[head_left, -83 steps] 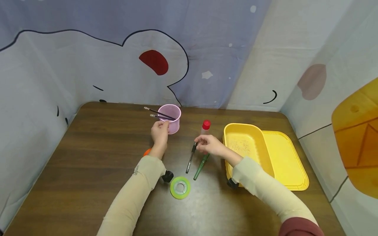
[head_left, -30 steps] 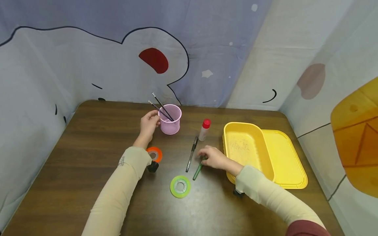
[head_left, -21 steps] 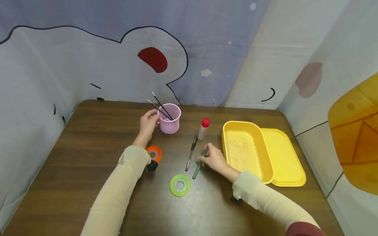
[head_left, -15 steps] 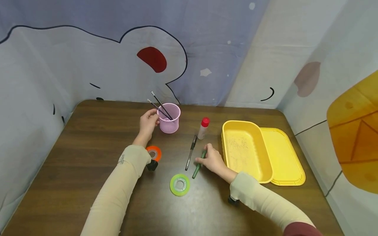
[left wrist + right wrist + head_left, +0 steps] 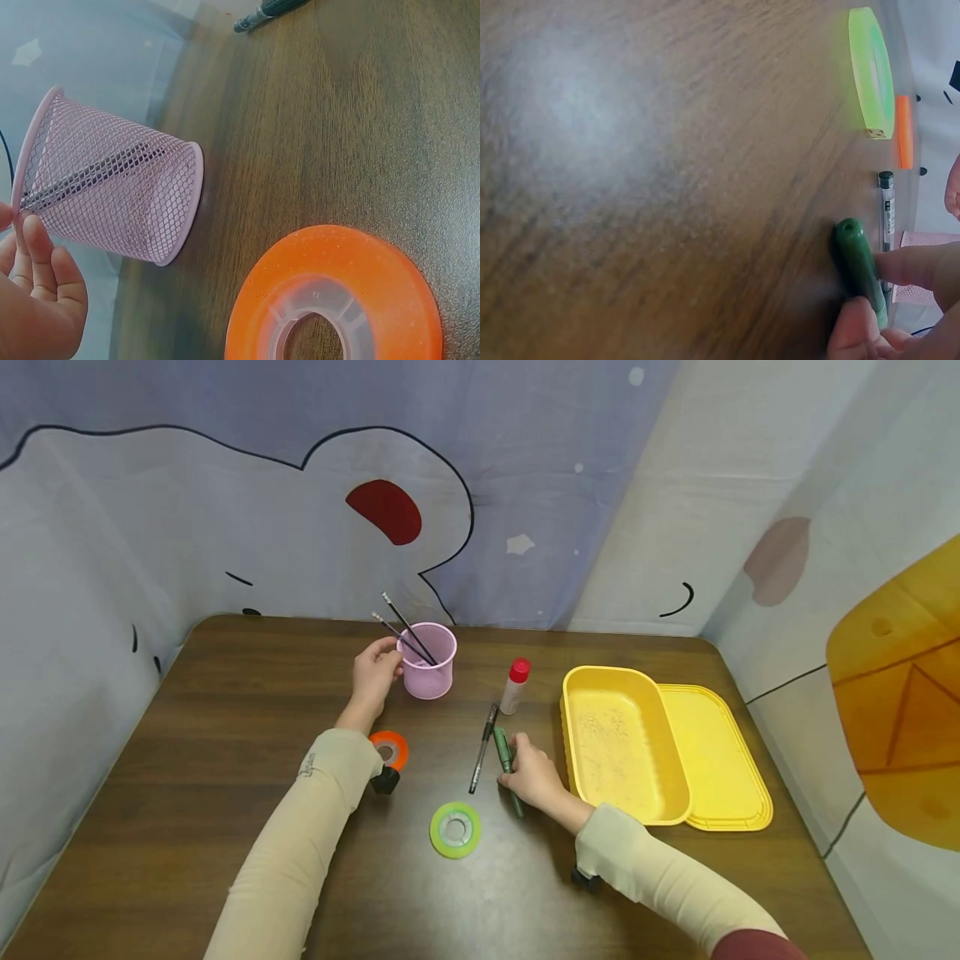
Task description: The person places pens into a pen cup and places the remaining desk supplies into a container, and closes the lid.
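Note:
My left hand (image 5: 372, 675) pinches the rim of a pink mesh pen cup (image 5: 429, 681), thumb and fingertips at its left side. Two dark pencils (image 5: 411, 631) lean in the cup, eraser ends up and to the left. On the table, my right hand (image 5: 534, 774) pinches a green pen (image 5: 859, 259) between thumb and fingers. Just left of it lies a black-gripped clear pen (image 5: 484, 750). A glue stick (image 5: 515, 687) with a red cap stands behind both pens.
An orange tape roll (image 5: 391, 750) lies by my left wrist, and a lime-green tape roll (image 5: 455, 831) lies nearer the front. To the right, a yellow tray (image 5: 628, 743) partly overlaps its flat yellow lid (image 5: 723, 760). A printed curtain (image 5: 300, 527) hangs behind the table.
My left hand has left the pencils for the cup's left rim, and the pencils stand steeper. My right hand has come down from beside the glue stick, gripped the green pen and turned it.

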### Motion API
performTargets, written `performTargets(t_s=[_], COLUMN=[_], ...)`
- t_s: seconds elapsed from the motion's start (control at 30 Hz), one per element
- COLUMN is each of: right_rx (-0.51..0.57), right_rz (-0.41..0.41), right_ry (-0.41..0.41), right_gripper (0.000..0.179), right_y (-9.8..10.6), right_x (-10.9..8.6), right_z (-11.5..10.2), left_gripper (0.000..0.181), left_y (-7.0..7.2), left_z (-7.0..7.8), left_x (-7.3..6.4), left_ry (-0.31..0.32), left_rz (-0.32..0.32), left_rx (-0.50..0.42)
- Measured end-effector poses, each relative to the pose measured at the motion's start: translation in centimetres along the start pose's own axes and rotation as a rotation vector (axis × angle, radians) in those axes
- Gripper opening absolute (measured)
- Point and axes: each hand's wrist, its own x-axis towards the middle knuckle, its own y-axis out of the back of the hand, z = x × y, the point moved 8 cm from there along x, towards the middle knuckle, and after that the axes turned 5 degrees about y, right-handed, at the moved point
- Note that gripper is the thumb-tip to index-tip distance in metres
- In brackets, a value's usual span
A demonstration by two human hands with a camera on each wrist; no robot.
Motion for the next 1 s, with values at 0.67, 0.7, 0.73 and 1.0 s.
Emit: performTargets(t_s=[0.67, 0.7, 0.73, 1.0], right_rx=[0.244, 0.267, 0.285, 0.343], right_rz=[-0.086, -0.083, -0.084, -0.076], right_ry=[-0.097, -0.1, -0.096, -0.023], right_gripper=[0.03, 0.031, 0.031, 0.03], right_y=[0.8, 1.0, 1.3, 4.3], right_x=[0.2, 0.3, 0.4, 1.8], right_z=[0.4, 0.1, -0.2, -3.6], left_gripper=[0.033, 0.033, 0.033, 0.033], left_y=[-0.1, -0.1, -0.1, 0.0], left_z=[-0.1, -0.1, -0.1, 0.1], left_x=[0.2, 0.2, 0.1, 0.0], left_ry=[0.003, 0.002, 0.0, -0.013], left_rz=[0.001, 0.0, 0.002, 0.002], left_rx=[0.021, 0.021, 0.024, 0.045])
